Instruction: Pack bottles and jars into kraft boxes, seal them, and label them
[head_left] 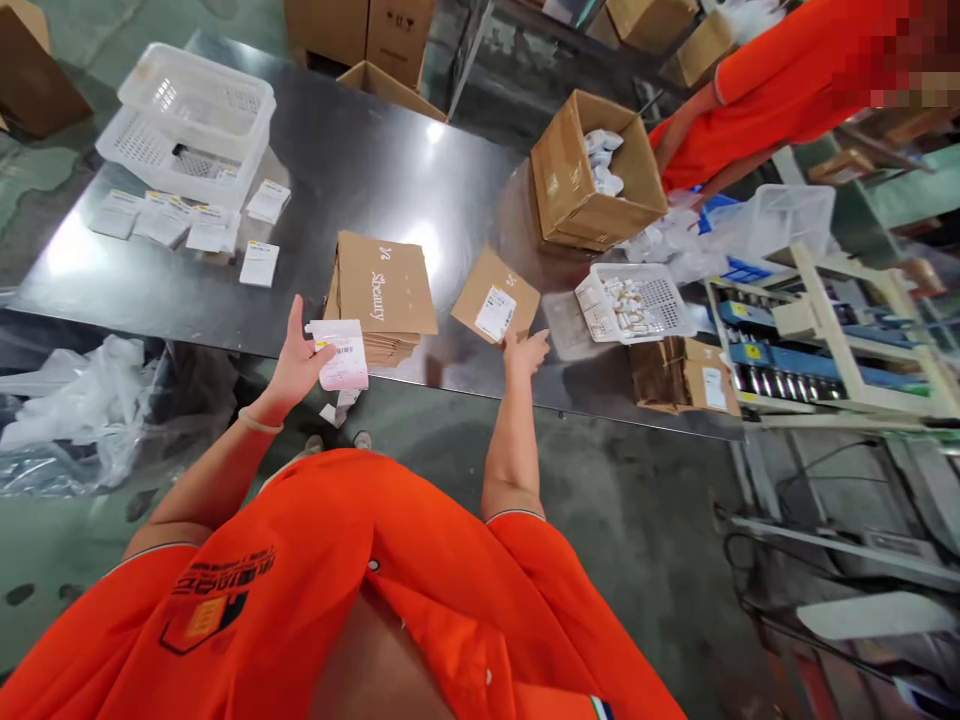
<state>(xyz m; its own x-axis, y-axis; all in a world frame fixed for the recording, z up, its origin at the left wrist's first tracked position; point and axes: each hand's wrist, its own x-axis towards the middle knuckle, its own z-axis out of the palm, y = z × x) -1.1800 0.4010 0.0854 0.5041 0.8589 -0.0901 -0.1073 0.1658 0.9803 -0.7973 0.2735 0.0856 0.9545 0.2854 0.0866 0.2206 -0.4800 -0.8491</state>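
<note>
My left hand (300, 365) pinches a small stack of white-and-pink printed labels (343, 358) between thumb and fingers, with the index finger stretched upward. Just beyond it lies a pile of flat brown cardboard boxes (386, 285), the top one printed with white lettering. My right hand (526, 352) is at the near edge of a single flat cardboard box (487, 280) bearing a white label (496, 313). Its thumb side meets that edge, while the fingers spread off to the right, holding nothing I can see.
White packets (214, 228) lie around a white plastic basket (247, 120) on the metal table (315, 150). Rightward stand an open carton (562, 190), a basket of small items (592, 310) and folded cardboard (660, 375). Another person in orange (780, 80) stands beyond. A plastic-lined bin (112, 420) is at left.
</note>
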